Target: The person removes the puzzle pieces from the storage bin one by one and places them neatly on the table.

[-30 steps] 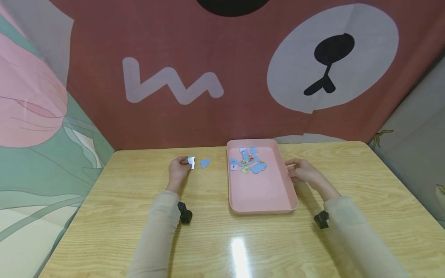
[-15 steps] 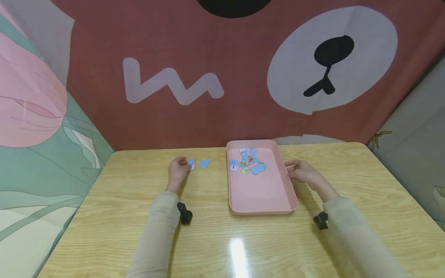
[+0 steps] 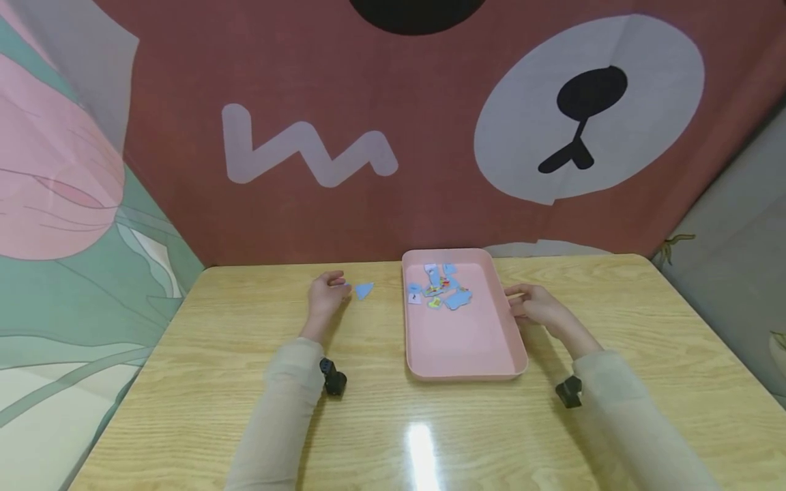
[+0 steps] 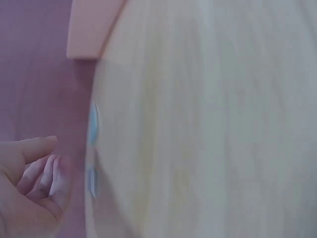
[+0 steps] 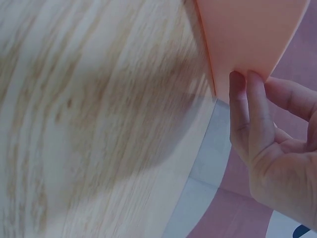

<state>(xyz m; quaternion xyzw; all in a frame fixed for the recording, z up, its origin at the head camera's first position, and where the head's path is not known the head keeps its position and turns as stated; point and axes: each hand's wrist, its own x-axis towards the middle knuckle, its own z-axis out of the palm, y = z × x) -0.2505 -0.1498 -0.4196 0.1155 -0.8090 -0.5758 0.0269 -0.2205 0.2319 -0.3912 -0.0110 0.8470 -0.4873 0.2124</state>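
Observation:
My left hand (image 3: pixel 327 298) is just above the table with loosely bent fingers. In the left wrist view nothing shows between its thumb and fingertips. Close by on the table lies a blue triangular puzzle piece (image 3: pixel 364 290). A second flat puzzle piece (image 4: pixel 92 182) is beside it, mostly covered by the left hand in the head view. My right hand (image 3: pixel 537 305) touches the right wall of the pink tray (image 3: pixel 460 348). Two fingertips press its outer wall in the right wrist view, and another finger meets the rim. Inside the tray lie several blue picture pieces (image 3: pixel 457 299).
The wooden table (image 3: pixel 233 382) ends at a fabric backdrop (image 3: pixel 430 204) with a cartoon face. A black wrist camera (image 3: pixel 333 378) sits on the left wrist, another wrist camera (image 3: pixel 569 391) on the right.
My left hand pinched the second piece a second ago, tilted and shiny. That piece then lay flat; the hand has let go and moved slightly right over it. The right hand stays at the tray.

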